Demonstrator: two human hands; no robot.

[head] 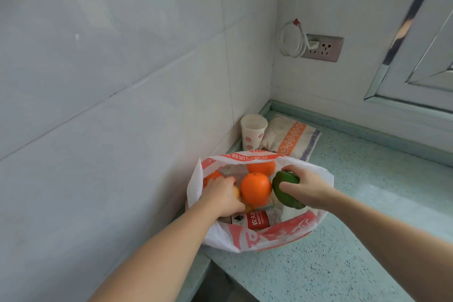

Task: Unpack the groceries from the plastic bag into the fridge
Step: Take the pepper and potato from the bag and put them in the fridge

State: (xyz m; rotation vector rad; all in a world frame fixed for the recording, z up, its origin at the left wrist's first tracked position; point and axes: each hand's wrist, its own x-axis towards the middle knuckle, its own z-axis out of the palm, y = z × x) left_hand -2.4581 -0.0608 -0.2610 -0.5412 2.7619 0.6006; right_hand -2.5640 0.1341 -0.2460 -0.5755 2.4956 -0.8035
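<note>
A white plastic bag [279, 235] with red print stands open on the counter by the wall. Inside lie oranges, one large orange [255, 187] in the middle, another orange [261, 167] behind it, and a bottle with a red label [257, 220] at the front. My right hand [306, 189] grips a green fruit [282, 189] at the bag's right side. My left hand [224, 195] reaches into the left side of the bag, fingers curled over a yellow fruit [236, 192] that is mostly hidden. No fridge is in view.
A paper cup [252, 133] and a folded towel [290, 138] sit in the counter's corner behind the bag. The speckled teal counter [343, 240] stretches to the right. A tiled wall rises on the left; a socket [322, 48] with a cable hangs on the back wall.
</note>
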